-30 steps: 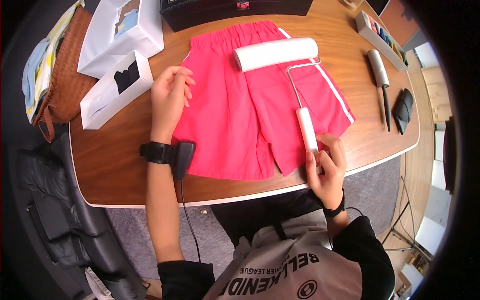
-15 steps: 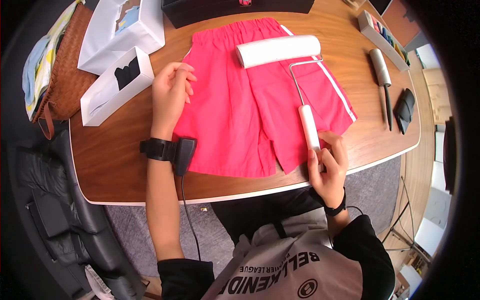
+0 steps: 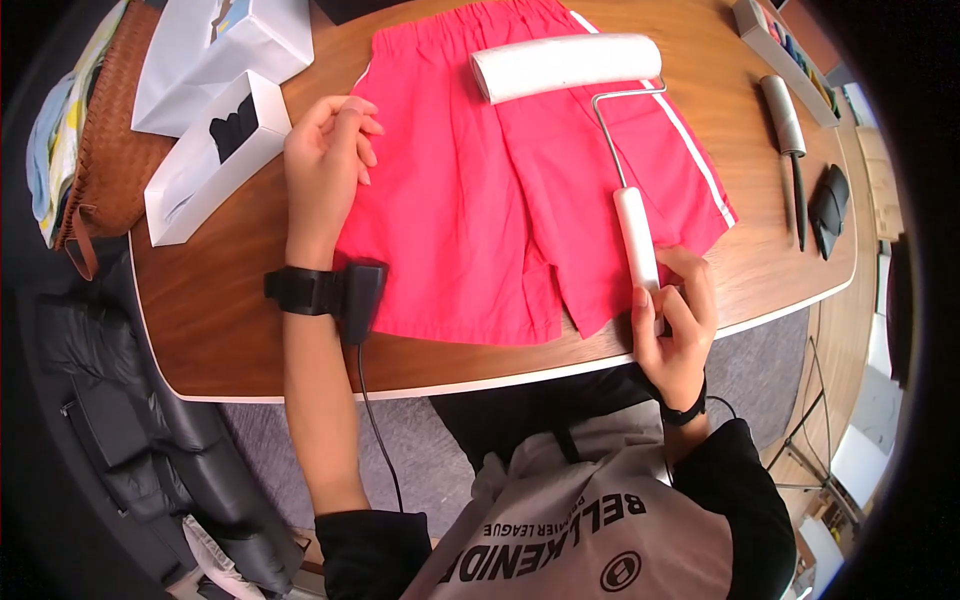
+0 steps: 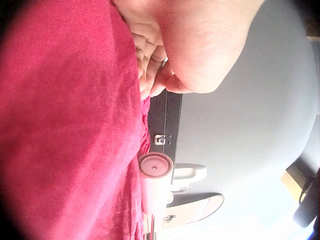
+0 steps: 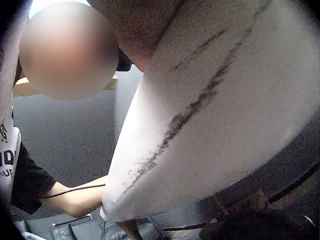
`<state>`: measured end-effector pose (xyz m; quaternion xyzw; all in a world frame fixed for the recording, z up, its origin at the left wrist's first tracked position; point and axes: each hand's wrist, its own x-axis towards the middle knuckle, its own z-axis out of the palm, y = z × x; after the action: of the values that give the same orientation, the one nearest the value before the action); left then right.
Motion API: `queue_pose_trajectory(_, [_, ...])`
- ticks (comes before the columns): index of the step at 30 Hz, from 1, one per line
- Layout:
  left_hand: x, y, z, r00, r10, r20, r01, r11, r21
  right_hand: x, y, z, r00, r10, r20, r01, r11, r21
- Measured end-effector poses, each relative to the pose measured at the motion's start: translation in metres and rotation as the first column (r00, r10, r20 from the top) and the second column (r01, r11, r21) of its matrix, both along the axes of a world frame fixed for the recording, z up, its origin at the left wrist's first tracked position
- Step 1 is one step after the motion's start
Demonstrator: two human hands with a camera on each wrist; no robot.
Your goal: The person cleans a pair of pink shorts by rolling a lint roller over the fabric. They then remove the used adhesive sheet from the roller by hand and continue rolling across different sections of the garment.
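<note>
In the head view, pink shorts (image 3: pixel 450 200) with white side stripes lie spread on the wooden table. Across their upper right part rests a white lint roller (image 3: pixel 565 65), joined by a bent wire to a white handle (image 3: pixel 637 235). My right hand (image 3: pixel 680 310) pinches the lower end of this handle between thumb and fingers, near the table's front edge. My left hand (image 3: pixel 325 165) rests along the shorts' left edge, fingers loosely bent and holding nothing. The left wrist view shows those fingers (image 4: pixel 145 65) against the pink cloth, with the roller's round end (image 4: pixel 155 165) beyond.
White boxes (image 3: pixel 215 165) stand at the left, the nearer one with dark items inside. Beside them is a brown woven basket (image 3: pixel 115 150) with cloths. At the right are a smaller black-handled roller (image 3: pixel 783 115), a black folded pouch (image 3: pixel 828 210) and a long box (image 3: pixel 785 60).
The head view has shifted, so the tabletop sits higher in the picture. Both hands, the roller and the shorts keep nearly the same places relative to one another.
</note>
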<state>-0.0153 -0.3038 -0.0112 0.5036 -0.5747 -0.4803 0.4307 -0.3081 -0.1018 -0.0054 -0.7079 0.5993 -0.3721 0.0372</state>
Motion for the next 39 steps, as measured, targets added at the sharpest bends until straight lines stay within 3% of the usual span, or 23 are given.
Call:
queue_pose_trajectory(15, [0.0, -0.01, -0.001, 0.996, 0.045, 0.078, -0.044, 0.999, -0.004, -0.009, 0.001, -0.001, 0.999, 0.049, 0.011, -0.05, 0.993, 0.103])
queue_pose_trajectory(30, [0.004, -0.006, -0.003, 1.0, 0.009, -0.004, -0.009, 0.999, -0.032, -0.011, 0.002, 0.001, 0.998, 0.07, -0.004, -0.07, 0.993, -0.096])
queue_pose_trajectory(33, [0.005, -0.006, -0.004, 1.0, 0.0, -0.018, -0.001, 0.999, -0.039, -0.01, 0.004, -0.003, 0.994, 0.069, 0.082, -0.06, 0.993, -0.103])
queue_pose_trajectory(39, [0.004, -0.007, -0.004, 1.0, -0.001, -0.016, 0.001, 0.999, -0.038, -0.006, 0.003, 0.0, 0.999, 0.039, 0.009, -0.038, 0.993, -0.109])
